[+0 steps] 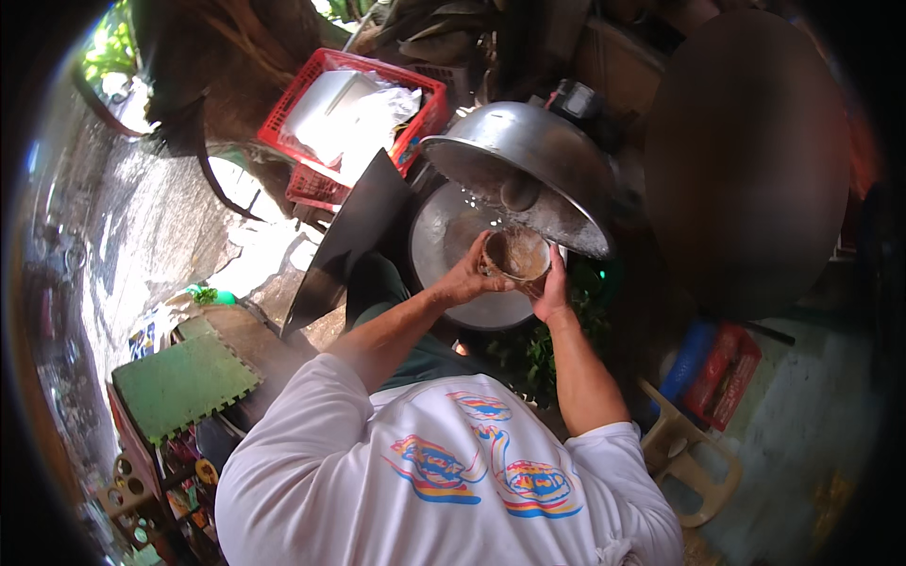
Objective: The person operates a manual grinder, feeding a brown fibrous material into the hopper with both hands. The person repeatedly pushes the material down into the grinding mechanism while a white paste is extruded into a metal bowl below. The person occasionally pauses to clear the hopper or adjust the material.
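Observation:
Both hands hold a brown half coconut shell (520,256), its hollow side facing up and away from me, with pale, wet-looking flesh inside. My left hand (478,272) grips its left side; the fingers of my right hand (555,291) wrap its right side. Beneath it lies a wide, shallow metal basin (440,237). Just beyond the shell, a large domed metal hood (524,131) leans over the basin. A dark rounded knob (519,192) shows under the hood, and white shreds (577,230) cling to its inner wall. White flecks appear between hood and shell.
A dark flat panel (347,244) stands left of the basin. Beyond it, a red plastic crate (311,78) holds a pale box and plastic wrapping. Green foam matting (184,378) covers a surface at lower left. A beige plastic chair (690,453) and green leaves (541,357) are to the right.

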The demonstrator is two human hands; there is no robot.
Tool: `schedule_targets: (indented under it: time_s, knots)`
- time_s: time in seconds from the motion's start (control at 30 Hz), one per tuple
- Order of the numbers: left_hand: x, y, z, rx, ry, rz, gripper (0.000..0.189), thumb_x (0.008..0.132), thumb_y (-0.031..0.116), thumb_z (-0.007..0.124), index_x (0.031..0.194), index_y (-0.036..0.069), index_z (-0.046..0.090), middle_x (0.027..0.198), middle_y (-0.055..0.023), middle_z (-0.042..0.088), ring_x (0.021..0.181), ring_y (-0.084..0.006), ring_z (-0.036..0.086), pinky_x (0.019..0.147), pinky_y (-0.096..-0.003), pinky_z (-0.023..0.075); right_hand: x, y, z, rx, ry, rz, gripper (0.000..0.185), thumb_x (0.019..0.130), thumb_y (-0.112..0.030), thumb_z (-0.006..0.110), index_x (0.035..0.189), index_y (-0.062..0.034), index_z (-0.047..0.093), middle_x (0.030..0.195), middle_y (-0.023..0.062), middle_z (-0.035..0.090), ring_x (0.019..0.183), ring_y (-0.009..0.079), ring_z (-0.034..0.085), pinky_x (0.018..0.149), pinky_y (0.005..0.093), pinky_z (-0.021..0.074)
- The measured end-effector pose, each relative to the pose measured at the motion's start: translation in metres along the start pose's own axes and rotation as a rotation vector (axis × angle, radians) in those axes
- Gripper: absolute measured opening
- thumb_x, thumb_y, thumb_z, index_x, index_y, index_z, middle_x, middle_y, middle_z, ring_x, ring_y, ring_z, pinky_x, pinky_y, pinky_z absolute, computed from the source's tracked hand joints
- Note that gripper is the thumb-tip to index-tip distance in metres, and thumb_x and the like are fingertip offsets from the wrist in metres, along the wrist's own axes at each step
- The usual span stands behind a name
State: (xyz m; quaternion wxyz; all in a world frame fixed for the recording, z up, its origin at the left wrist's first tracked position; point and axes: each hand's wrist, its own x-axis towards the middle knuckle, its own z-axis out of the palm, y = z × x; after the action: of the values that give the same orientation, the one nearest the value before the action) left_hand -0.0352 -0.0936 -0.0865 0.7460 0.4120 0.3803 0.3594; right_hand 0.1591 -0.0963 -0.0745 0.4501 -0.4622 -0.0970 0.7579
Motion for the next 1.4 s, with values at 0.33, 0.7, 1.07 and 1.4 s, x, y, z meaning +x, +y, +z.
schedule_targets:
  time_s: [0.33, 0.7, 1.07, 1.4]
  knots:
    - [-0.002, 0.032, 0.037, -0.005, 0.529, -0.177, 0.105, 0.068, 0.048, 0.084, 0.142, -0.007, 0.034, 0.12, -0.0191, 0.06, 0.11, -0.0254, 0.06, 0.093, -0.0353, 0.0499, 0.003, 0.032, -0.019, -0.208, 0.133, 0.397, 0.094, 0.075, -0.094, 0.035, 0.116, -0.013, 0.062, 0.103, 0.0111, 0.067, 0.088, 0.0291, 0.067, 0.075, 0.0435, 0.0536]
    - [-0.051, -0.126, -0.053, 0.153, 0.637, -0.497, 0.12, 0.06, 0.057, 0.084, 0.142, -0.012, 0.03, 0.132, -0.0276, 0.053, 0.124, -0.0341, 0.055, 0.1, -0.039, 0.0476, -0.027, 0.086, -0.115, -1.005, 0.311, 0.527, 0.058, 0.092, -0.06, 0.057, 0.119, -0.0088, 0.061, 0.096, 0.0107, 0.067, 0.087, 0.0262, 0.066, 0.071, 0.0412, 0.0535]
    - [-0.08, -0.057, -0.078, 0.077, 0.566, -0.464, 0.107, 0.06, 0.043, 0.089, 0.135, -0.011, 0.036, 0.124, -0.0255, 0.055, 0.119, -0.0314, 0.055, 0.103, -0.0396, 0.0424, 0.199, 0.215, -0.112, -1.833, 0.078, -0.063, 0.044, 0.086, -0.024, 0.062, 0.128, -0.0102, 0.062, 0.126, 0.0171, 0.06, 0.116, 0.0383, 0.057, 0.1, 0.0442, 0.0464]
    - [-0.098, -0.146, -0.079, 0.293, 0.762, -0.37, 0.112, 0.058, 0.05, 0.088, 0.138, -0.011, 0.039, 0.134, -0.0294, 0.049, 0.128, -0.0386, 0.048, 0.109, -0.0432, 0.0384, 0.259, 0.237, -0.103, -1.941, 0.118, -0.013, 0.053, 0.086, -0.021, 0.062, 0.137, -0.0126, 0.054, 0.142, 0.012, 0.041, 0.128, 0.0387, 0.045, 0.103, 0.0472, 0.0436]
